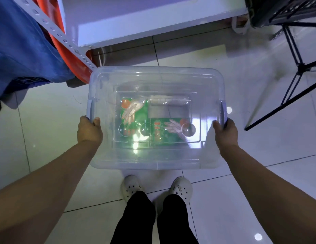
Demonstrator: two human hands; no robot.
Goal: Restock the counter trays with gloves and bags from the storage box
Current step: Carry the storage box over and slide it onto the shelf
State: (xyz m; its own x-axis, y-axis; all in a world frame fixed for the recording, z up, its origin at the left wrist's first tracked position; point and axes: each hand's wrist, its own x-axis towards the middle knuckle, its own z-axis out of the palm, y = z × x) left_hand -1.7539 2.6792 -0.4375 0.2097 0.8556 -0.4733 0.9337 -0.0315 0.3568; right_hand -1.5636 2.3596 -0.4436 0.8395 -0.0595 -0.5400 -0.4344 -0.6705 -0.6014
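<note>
Clear box (104, 155), green glove packs (134, 118)

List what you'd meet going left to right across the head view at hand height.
Left hand → left glove pack → right glove pack → right hand → black stand. Both packs lie inside the storage box, which the hands grip.

From my feed I see a glossy white tiled floor (224, 71) catching the ceiling lights. At the top sits a white shelf board (145, 20), with a perforated metal upright (53, 29) slanting down its left side. Blue cloth (21, 50) hangs left of that upright, and something orange (79, 71) shows behind it. A black stand (302, 67) spreads its legs at right, below a black crate (280, 9). At the bottom, white clogs (130, 189) and black trousers (136, 217).
</note>
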